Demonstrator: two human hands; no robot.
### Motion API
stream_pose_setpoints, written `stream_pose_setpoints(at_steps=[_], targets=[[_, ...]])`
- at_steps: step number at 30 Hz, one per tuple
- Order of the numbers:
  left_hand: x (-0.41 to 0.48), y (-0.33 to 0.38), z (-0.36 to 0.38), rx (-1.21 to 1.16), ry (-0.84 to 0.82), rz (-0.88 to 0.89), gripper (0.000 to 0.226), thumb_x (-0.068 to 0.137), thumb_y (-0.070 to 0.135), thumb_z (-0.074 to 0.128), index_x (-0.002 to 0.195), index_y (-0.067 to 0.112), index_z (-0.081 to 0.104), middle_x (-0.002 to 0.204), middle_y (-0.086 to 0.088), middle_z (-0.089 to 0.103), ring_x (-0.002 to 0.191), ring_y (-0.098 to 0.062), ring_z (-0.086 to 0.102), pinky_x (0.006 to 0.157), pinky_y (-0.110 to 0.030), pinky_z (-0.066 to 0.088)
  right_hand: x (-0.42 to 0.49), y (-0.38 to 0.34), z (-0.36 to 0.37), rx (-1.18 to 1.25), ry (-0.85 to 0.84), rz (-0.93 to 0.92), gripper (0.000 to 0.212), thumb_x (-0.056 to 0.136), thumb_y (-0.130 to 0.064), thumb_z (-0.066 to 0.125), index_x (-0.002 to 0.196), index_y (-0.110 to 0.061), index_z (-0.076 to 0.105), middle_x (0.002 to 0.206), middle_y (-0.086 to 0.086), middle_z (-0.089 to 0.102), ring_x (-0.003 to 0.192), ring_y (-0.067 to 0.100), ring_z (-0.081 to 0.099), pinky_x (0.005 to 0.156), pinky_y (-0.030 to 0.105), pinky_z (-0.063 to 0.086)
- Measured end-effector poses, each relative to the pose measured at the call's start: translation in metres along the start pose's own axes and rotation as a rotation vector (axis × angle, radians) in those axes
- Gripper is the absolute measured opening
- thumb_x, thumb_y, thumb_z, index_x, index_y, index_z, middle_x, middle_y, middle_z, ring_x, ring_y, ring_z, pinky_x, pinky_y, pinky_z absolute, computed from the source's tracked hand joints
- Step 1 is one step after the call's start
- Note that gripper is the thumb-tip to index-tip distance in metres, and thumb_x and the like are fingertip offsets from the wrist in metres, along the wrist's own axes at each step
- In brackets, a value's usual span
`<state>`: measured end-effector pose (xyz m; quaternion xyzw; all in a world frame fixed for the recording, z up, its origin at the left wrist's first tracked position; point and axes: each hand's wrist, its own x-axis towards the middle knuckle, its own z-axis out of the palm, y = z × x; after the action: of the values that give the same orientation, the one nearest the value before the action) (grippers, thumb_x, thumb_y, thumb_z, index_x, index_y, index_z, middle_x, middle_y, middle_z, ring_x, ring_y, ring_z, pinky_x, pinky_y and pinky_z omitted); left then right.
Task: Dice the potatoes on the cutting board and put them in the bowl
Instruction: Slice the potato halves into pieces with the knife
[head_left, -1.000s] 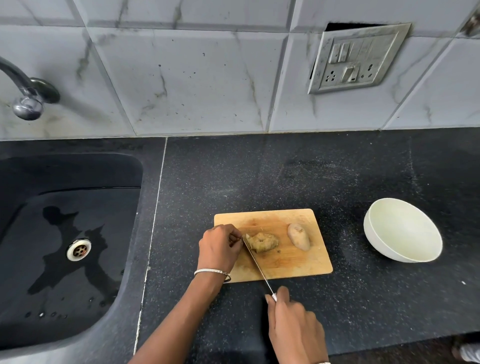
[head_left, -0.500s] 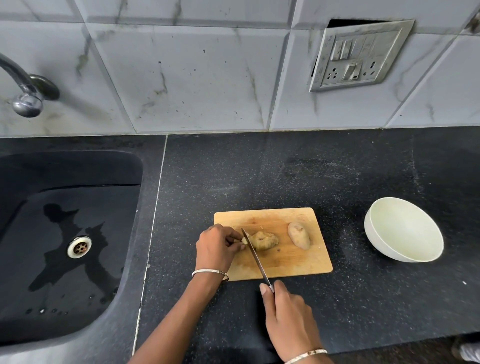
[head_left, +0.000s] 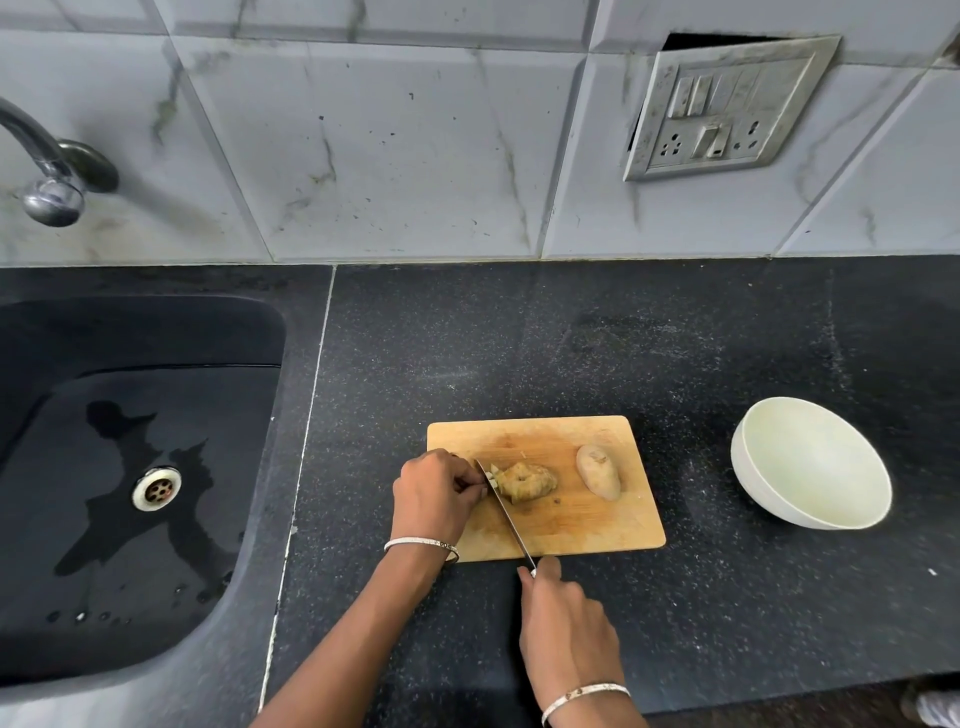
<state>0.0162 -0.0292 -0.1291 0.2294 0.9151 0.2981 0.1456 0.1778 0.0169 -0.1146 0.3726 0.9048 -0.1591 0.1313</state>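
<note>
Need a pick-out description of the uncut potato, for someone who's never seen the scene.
On the black counter right of the sink lies a wooden cutting board. Of the two potatoes on it, the whole potato is nearer the white bowl. It is smooth and untouched, while the ragged potato has the left hand and knife at it.

One wide-angle head view looks forward and steeply down, near the desk, tiled wall ahead, left hand and right hand in the lower half.
</note>
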Motion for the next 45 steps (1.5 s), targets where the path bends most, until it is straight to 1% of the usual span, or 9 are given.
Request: stream_pose_setpoints(at_steps=[4, 8, 13, 15, 19, 22, 28, 37, 45], targets=[[0.001, -0.001, 0.001, -0.025, -0.002, -0.009, 0.005, 0.074, 0.023, 0.077, 0.075, 0.028, 0.076, 0.071, 0.013, 0.065, 0.071, -0.009, 0.061, 0.062, -0.023, 0.043, 0.004, 0.002, 0.000, 0.085, -0.029, 0.018, 0.035, 0.103, -0.045, 0.023, 0.114, -0.021, 0.046, 0.105, 0.002, 0.066, 0.102, 0.026, 0.065, 0.070, 0.035, 0.048], [0.003, -0.001, 0.000, -0.019, -0.003, -0.017, 0.004, 0.075, 0.024, 0.077, 0.076, 0.027, 0.077, 0.073, 0.011, 0.070, 0.072, -0.011, 0.063, 0.068, -0.027, 0.052, 0.003, 0.013, -0.003, 0.261, -0.092, 0.010, 0.030, 0.101, -0.049, 0.025, 0.095, -0.028, 0.047, 0.090, -0.001, 0.059, 0.095, 0.025, 0.064, 0.069, 0.035, 0.047], [0.003, -0.002, -0.003, -0.049, -0.030, -0.001, 0.006, 0.075, 0.023, 0.079, 0.078, 0.027, 0.076, 0.069, 0.014, 0.066, 0.067, -0.004, 0.060, 0.067, -0.023, 0.052, -0.021, 0.020, -0.010, 0.134, -0.046, 0.028, 0.034, 0.099, -0.055, 0.018, 0.101, -0.028, 0.038, 0.096, -0.002, 0.064, 0.100, 0.023, 0.065, 0.066, 0.031, 0.041], [0.003, -0.003, -0.005, -0.045, -0.053, 0.002, 0.008, 0.074, 0.022, 0.080, 0.079, 0.027, 0.076, 0.070, 0.014, 0.067, 0.067, -0.003, 0.060, 0.066, -0.021, 0.050, -0.029, 0.021, -0.015, 0.084, -0.015, 0.021, 0.037, 0.099, -0.056, 0.016, 0.107, -0.028, 0.038, 0.088, -0.002, 0.061, 0.099, 0.022, 0.065, 0.065, 0.029, 0.039], [0.005, -0.003, -0.006, -0.031, -0.076, 0.023, 0.011, 0.073, 0.023, 0.082, 0.081, 0.026, 0.075, 0.073, 0.012, 0.069, 0.071, -0.004, 0.062, 0.065, -0.020, 0.047, -0.026, 0.023, -0.021, 0.107, 0.058, 0.023, 0.032, 0.098, -0.056, 0.014, 0.097, -0.028, 0.031, 0.075, -0.004, 0.050, 0.088, 0.019, 0.067, 0.059, 0.029, 0.038], [0.007, 0.000, -0.005, -0.036, -0.076, 0.057, 0.024, 0.067, 0.028, 0.086, 0.086, 0.026, 0.071, 0.075, 0.013, 0.066, 0.075, -0.008, 0.063, 0.072, -0.027, 0.052, -0.015, 0.023, -0.019, 0.168, 0.092, 0.009, 0.034, 0.098, -0.055, 0.015, 0.096, -0.027, 0.035, 0.077, -0.004, 0.055, 0.084, 0.020, 0.066, 0.057, 0.030, 0.038], [0.013, 0.008, 0.003, 0.085, -0.141, 0.129, 0.054, 0.061, 0.046, 0.085, 0.108, 0.028, 0.067, 0.099, 0.007, 0.063, 0.089, -0.013, 0.061, 0.081, -0.034, 0.052, 0.000, 0.014, -0.007, 0.237, 0.096, -0.021, 0.033, 0.100, -0.052, 0.019, 0.099, -0.028, 0.040, 0.088, -0.004, 0.065, 0.084, 0.023, 0.066, 0.060, 0.032, 0.039], [0.014, 0.007, 0.006, 0.041, -0.119, 0.149, 0.034, 0.064, 0.040, 0.085, 0.094, 0.031, 0.074, 0.091, 0.010, 0.060, 0.083, -0.012, 0.059, 0.075, -0.031, 0.052, 0.000, 0.015, -0.002, 0.209, 0.100, 0.009, 0.037, 0.101, -0.050, 0.018, 0.110, -0.025, 0.043, 0.093, -0.001, 0.067, 0.090, 0.025, 0.067, 0.060, 0.032, 0.041], [0.009, 0.003, 0.005, 0.028, -0.084, 0.173, 0.029, 0.070, 0.039, 0.081, 0.097, 0.032, 0.073, 0.088, 0.013, 0.060, 0.074, -0.003, 0.057, 0.073, -0.025, 0.051, 0.001, 0.015, -0.003, 0.174, 0.093, 0.020, 0.039, 0.101, -0.051, 0.017, 0.115, -0.024, 0.042, 0.095, -0.001, 0.067, 0.092, 0.024, 0.068, 0.061, 0.032, 0.042]])
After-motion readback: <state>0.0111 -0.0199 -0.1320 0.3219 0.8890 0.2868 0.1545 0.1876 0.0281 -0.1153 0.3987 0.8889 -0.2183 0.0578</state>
